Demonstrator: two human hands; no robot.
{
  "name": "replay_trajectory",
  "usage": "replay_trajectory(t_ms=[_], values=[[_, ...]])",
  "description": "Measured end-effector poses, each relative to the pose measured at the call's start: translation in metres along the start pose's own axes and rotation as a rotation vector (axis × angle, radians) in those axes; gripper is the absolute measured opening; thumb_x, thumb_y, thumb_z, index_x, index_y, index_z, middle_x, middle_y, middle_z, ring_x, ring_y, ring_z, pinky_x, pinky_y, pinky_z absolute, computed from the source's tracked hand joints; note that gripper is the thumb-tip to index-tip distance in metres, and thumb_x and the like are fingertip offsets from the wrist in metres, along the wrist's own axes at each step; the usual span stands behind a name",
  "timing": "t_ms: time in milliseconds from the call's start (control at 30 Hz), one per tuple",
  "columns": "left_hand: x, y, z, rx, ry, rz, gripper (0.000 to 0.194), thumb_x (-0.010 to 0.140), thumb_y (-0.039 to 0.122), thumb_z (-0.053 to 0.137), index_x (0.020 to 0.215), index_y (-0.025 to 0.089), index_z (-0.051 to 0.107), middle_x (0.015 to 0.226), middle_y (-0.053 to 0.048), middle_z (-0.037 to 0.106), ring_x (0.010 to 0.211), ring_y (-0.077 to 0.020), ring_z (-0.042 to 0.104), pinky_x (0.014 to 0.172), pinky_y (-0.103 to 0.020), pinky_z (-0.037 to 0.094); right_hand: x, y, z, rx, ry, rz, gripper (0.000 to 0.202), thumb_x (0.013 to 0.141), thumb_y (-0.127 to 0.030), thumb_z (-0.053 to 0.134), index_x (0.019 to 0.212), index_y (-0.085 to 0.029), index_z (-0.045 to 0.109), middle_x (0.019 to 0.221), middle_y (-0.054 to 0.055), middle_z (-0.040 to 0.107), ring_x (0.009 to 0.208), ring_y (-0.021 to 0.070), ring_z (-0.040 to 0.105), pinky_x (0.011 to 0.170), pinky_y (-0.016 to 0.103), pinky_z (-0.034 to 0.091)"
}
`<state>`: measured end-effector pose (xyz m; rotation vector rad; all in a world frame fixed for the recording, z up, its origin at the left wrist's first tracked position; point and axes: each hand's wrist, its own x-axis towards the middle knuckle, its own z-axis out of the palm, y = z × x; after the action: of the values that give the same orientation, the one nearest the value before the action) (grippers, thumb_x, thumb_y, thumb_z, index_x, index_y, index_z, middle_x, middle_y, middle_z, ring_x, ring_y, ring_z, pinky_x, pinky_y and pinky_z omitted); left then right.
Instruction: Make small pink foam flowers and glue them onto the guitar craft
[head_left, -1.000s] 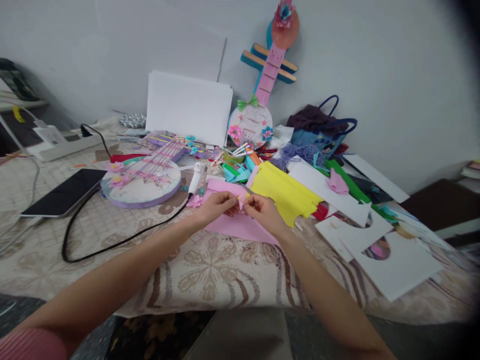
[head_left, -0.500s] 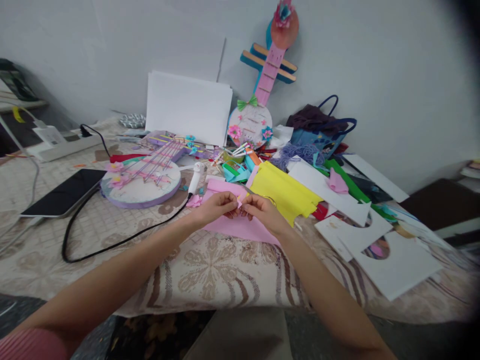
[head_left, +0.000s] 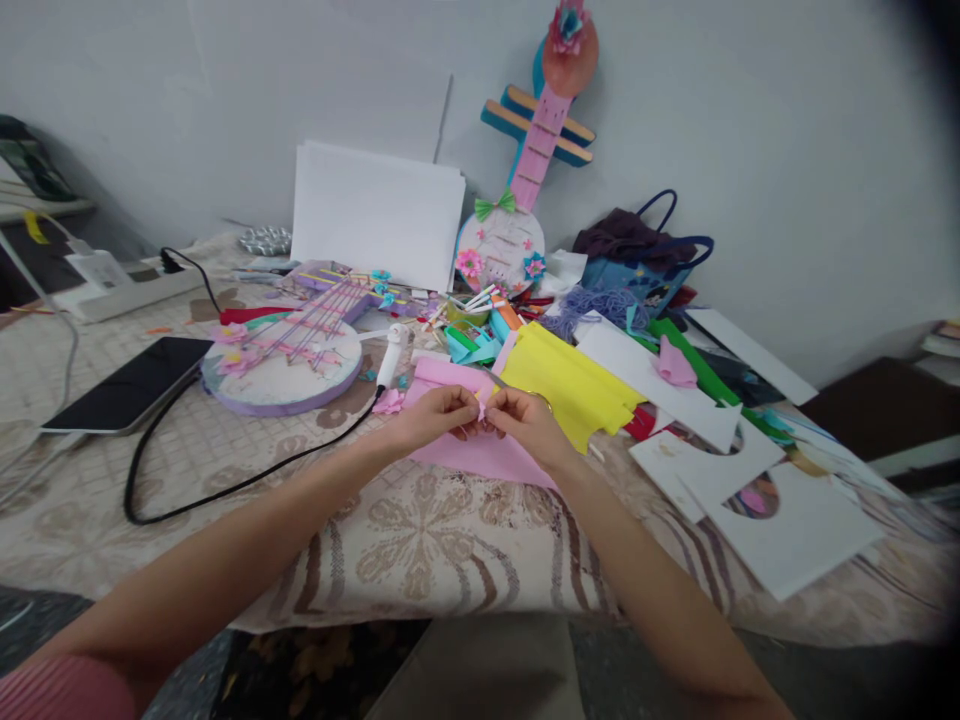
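My left hand [head_left: 444, 410] and my right hand [head_left: 521, 415] meet over a pink paper sheet [head_left: 480, 457], fingertips pinched together. Between them is a small pink and yellow paper piece [head_left: 482, 397], mostly hidden by the fingers. Scissors with a yellow handle lie partly under my right hand. Left of my left hand is a pink paper flower [head_left: 389, 401], beside a white glue gun [head_left: 391, 357] with a black cord. A yellow paper sheet [head_left: 571, 380] lies beyond my right hand.
A round stringed craft piece [head_left: 283, 370] and a black phone [head_left: 129, 385] lie at left. White boards [head_left: 791, 525] are at right. A craft instrument [head_left: 501, 245] leans on the wall near a blue bag [head_left: 626, 285] and purple yarn [head_left: 592, 308].
The hands have shifted very slightly, and the fingertips have turned a little around the small paper piece. Everything else looks unchanged.
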<state>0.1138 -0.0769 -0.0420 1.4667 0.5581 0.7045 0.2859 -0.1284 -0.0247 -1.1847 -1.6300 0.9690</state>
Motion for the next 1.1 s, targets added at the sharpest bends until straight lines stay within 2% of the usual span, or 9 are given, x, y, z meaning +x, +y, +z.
replay_trajectory(t_ms=[100, 167, 267, 367, 500, 633, 767, 900, 1100], values=[[0.001, -0.001, -0.001, 0.101, 0.159, 0.07, 0.021, 0.073, 0.032, 0.064, 0.078, 0.013, 0.056, 0.072, -0.003, 0.061, 0.063, -0.0102, 0.057, 0.06, -0.023, 0.046, 0.0, 0.001, 0.003, -0.253, 0.194, -0.1, 0.004, 0.074, -0.02, 0.053, 0.072, -0.018, 0.055, 0.067, 0.0, 0.057, 0.061, 0.0122, 0.053, 0.057, 0.024, 0.042], [0.0, 0.0, 0.0, 0.176, 0.2, 0.122, 0.018, 0.073, 0.028, 0.064, 0.08, 0.013, 0.059, 0.076, -0.005, 0.063, 0.066, -0.0112, 0.057, 0.062, -0.024, 0.047, -0.001, 0.001, 0.005, -0.42, 0.288, -0.173, 0.004, 0.074, -0.017, 0.051, 0.071, -0.018, 0.055, 0.07, 0.001, 0.058, 0.063, 0.0131, 0.053, 0.058, 0.025, 0.042], [-0.002, 0.001, 0.004, 0.232, 0.17, 0.173, 0.016, 0.074, 0.024, 0.062, 0.085, 0.013, 0.063, 0.084, -0.007, 0.066, 0.074, -0.0134, 0.06, 0.071, -0.026, 0.048, -0.001, 0.002, 0.008, -0.561, 0.32, -0.233, 0.005, 0.073, -0.015, 0.05, 0.071, -0.018, 0.054, 0.071, 0.002, 0.058, 0.065, 0.0142, 0.054, 0.061, 0.026, 0.042], [-0.002, -0.001, 0.008, 0.207, 0.157, 0.18, 0.016, 0.072, 0.022, 0.064, 0.085, 0.012, 0.063, 0.086, -0.007, 0.066, 0.078, -0.0146, 0.061, 0.076, -0.029, 0.048, -0.002, 0.002, 0.01, -0.597, 0.304, -0.248, 0.005, 0.073, -0.015, 0.05, 0.072, -0.019, 0.053, 0.073, 0.002, 0.057, 0.067, 0.0148, 0.054, 0.063, 0.027, 0.042], [0.0, -0.007, 0.005, 0.084, 0.164, 0.175, 0.021, 0.069, 0.023, 0.067, 0.085, 0.011, 0.06, 0.083, -0.006, 0.064, 0.075, -0.0141, 0.061, 0.074, -0.03, 0.049, -0.003, 0.0, 0.012, -0.529, 0.247, -0.29, 0.005, 0.075, -0.016, 0.05, 0.076, -0.019, 0.054, 0.076, 0.003, 0.057, 0.069, 0.0149, 0.054, 0.061, 0.027, 0.043], [0.002, -0.007, 0.001, 0.015, 0.181, 0.145, 0.023, 0.069, 0.026, 0.068, 0.083, 0.01, 0.059, 0.078, -0.005, 0.063, 0.068, -0.0113, 0.059, 0.067, -0.026, 0.048, -0.003, -0.002, 0.014, -0.452, 0.222, -0.298, 0.007, 0.075, -0.015, 0.049, 0.076, -0.019, 0.054, 0.076, 0.002, 0.057, 0.068, 0.014, 0.054, 0.059, 0.025, 0.042], [0.001, -0.004, 0.001, -0.026, 0.201, 0.092, 0.022, 0.071, 0.029, 0.067, 0.078, 0.01, 0.059, 0.07, -0.003, 0.062, 0.062, -0.0089, 0.057, 0.062, -0.023, 0.047, -0.002, 0.0, 0.013, -0.297, 0.204, -0.204, 0.005, 0.077, -0.017, 0.05, 0.078, -0.019, 0.054, 0.075, 0.002, 0.058, 0.067, 0.0133, 0.055, 0.057, 0.024, 0.043], [0.0, -0.003, 0.003, -0.082, 0.162, 0.053, 0.021, 0.073, 0.029, 0.066, 0.079, 0.01, 0.059, 0.071, -0.003, 0.064, 0.062, -0.0085, 0.058, 0.064, -0.022, 0.047, 0.001, 0.007, 0.011, -0.102, 0.19, -0.087, 0.006, 0.077, -0.023, 0.054, 0.08, -0.019, 0.052, 0.072, 0.0, 0.057, 0.063, 0.0123, 0.054, 0.055, 0.025, 0.044], [0.0, -0.001, 0.004, -0.142, 0.139, 0.036, 0.021, 0.073, 0.029, 0.066, 0.079, 0.011, 0.059, 0.072, -0.003, 0.064, 0.066, -0.0096, 0.06, 0.067, -0.023, 0.047, 0.003, 0.01, 0.008, 0.016, 0.12, -0.045, 0.011, 0.077, -0.029, 0.057, 0.079, -0.018, 0.053, 0.069, 0.0, 0.056, 0.059, 0.0118, 0.053, 0.052, 0.024, 0.044]])
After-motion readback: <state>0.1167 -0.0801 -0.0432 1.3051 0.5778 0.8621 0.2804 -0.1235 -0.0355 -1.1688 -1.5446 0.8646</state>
